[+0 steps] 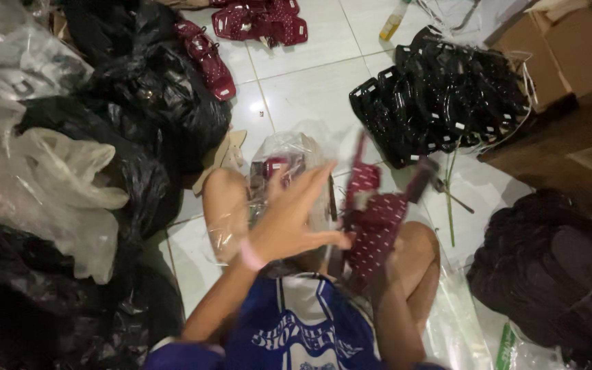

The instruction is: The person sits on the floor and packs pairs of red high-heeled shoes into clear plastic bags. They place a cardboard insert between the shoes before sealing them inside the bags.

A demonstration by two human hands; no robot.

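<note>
Heaped black plastic bags [138, 116] crowd the left, glossy black sandal straps [440, 103] pile up top right. Left hand [296, 216] spread open, blurred, over the clear plastic bag [289, 154]. Dotted maroon sandal strap [375, 223] sits beside it; right hand hidden, grip unclear.

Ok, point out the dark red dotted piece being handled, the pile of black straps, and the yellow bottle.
dark red dotted piece [376, 229], head view, its white-dotted middle.
pile of black straps [440, 103], head view, centre of the heap.
yellow bottle [392, 26], head view, its body.
</note>
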